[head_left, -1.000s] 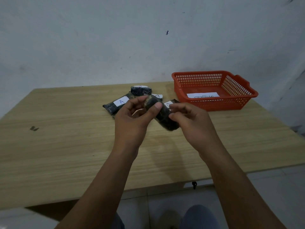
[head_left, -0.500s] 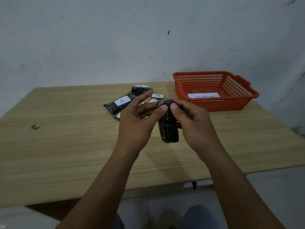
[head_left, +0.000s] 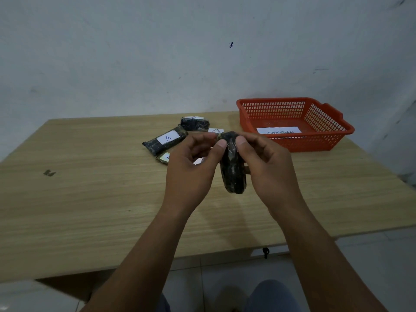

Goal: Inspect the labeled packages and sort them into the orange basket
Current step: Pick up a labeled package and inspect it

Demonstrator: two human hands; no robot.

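The dark wrapped package (head_left: pixel 233 167) hangs upright above the table (head_left: pixel 90 199), in front of the other packages, pinched at its top end between the thumbs and fingers of both hands — the left hand (head_left: pixel 191 167) on its left edge, the right hand (head_left: pixel 265 163) curled round its right side. No label shows on the face turned to the camera, so the main risk is a misjudged sort: a letter hidden on the far side. The wrap looks glossy; a pinch this high could slip and drop it onto the labeled package marked A (head_left: pixel 165 141). The orange basket (head_left: pixel 326 140), holding a paper slip (head_left: pixel 279 131), sits near on the right — a hasty toss could clip its rim.
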